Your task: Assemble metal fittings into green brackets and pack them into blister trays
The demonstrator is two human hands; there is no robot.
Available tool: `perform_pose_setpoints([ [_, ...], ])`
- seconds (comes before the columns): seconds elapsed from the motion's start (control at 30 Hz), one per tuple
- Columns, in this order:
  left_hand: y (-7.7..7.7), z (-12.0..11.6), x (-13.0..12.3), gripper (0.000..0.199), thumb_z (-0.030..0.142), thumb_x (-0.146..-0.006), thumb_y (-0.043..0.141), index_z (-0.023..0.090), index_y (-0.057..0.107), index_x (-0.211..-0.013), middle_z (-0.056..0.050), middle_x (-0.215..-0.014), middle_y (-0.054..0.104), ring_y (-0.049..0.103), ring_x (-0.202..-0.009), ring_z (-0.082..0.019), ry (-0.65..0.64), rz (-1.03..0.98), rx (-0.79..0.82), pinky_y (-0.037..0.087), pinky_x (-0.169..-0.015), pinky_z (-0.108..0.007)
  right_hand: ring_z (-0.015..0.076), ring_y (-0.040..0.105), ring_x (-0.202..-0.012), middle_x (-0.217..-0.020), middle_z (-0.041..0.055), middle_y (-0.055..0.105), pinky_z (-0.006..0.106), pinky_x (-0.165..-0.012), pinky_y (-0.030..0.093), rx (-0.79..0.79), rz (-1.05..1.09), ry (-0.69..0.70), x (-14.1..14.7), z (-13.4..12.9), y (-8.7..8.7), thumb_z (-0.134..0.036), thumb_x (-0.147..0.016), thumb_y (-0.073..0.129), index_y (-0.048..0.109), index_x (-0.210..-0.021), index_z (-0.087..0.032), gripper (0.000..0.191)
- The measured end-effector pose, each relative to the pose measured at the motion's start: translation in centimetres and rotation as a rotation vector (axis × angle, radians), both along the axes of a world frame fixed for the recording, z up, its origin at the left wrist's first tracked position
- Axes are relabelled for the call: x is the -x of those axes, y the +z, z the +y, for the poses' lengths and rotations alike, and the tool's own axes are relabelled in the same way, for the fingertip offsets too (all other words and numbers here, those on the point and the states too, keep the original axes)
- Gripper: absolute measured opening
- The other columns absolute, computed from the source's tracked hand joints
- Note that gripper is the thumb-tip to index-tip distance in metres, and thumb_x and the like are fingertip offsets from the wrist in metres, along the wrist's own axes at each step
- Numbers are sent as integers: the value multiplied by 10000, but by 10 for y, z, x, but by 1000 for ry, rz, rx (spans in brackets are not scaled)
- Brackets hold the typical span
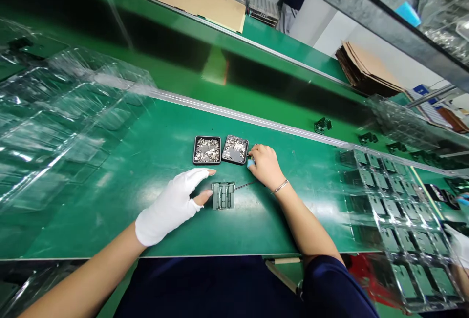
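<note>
My left hand [175,204], in a white glove with bare fingertips, has its thumb and forefinger apart at the left side of a small dark-green plastic housing [223,196]. The housing lies on the bench with its slotted face up. My right hand [266,164] is closed beside a small black tray [234,161] of tiny silvery metal parts. Something light blue [250,162] shows at its fingers; what they hold is mostly hidden. A thin dark rod [245,185] runs from the housing towards my right wrist. A second black tray [194,149] of silvery parts stands to the left.
Clear plastic trays [120,71] are stacked at the left. At the right, another clear tray [361,201] holds several green housings. Loose dark parts [322,125] lie beyond the metal rail [220,109]. A co-worker's gloved hand [458,244] shows at the right edge.
</note>
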State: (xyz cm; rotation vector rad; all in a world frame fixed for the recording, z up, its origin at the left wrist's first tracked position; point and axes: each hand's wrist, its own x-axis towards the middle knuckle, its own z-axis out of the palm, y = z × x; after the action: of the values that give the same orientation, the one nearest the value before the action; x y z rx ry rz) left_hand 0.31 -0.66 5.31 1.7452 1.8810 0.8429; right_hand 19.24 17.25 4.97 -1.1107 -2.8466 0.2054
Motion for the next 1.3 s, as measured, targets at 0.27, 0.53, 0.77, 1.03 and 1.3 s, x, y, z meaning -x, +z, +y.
perform_pose_setpoints([
  [0.27,1,-3,3,467,509,-889,420,175,568,-1180,-85,-1201,632,584,-1128,-244,-16,26,-1,462,-991,-379,313,490,-996,-1028,184,587,585,-1066,224,-124,-116,-96,16,-4,-5,-110,-804,501,640,-930,-103,188],
  [0.53,22,13,-7,369,449,-911,407,193,672,-922,-38,-942,711,653,-873,-196,28,-13,-38,502,-797,-293,205,535,-932,-918,39,610,488,-1081,258,82,354,60,0,-36,36,-169,-823,478,564,-814,-208,95],
  [0.77,39,28,-33,344,388,-897,446,185,510,-628,23,-589,498,474,-558,-122,11,-90,-74,377,-553,-243,201,556,-926,-892,44,623,499,-1082,257,6,503,177,6,-73,33,-157,-814,479,559,-845,-215,104],
  [1.03,29,27,-39,248,222,-870,374,187,556,-706,-34,-700,584,535,-639,-162,107,357,-81,353,-566,-269,227,525,-968,-945,64,611,563,-1109,154,-281,361,231,1,-72,29,-136,-829,454,580,-829,-210,146],
  [1.3,36,31,-30,322,278,-920,320,187,460,-644,7,-616,486,465,-573,-134,-95,113,27,335,-548,-250,189,563,-941,-901,53,635,510,-1137,141,-443,477,338,-8,-69,24,-139,-857,441,583,-831,-198,156],
])
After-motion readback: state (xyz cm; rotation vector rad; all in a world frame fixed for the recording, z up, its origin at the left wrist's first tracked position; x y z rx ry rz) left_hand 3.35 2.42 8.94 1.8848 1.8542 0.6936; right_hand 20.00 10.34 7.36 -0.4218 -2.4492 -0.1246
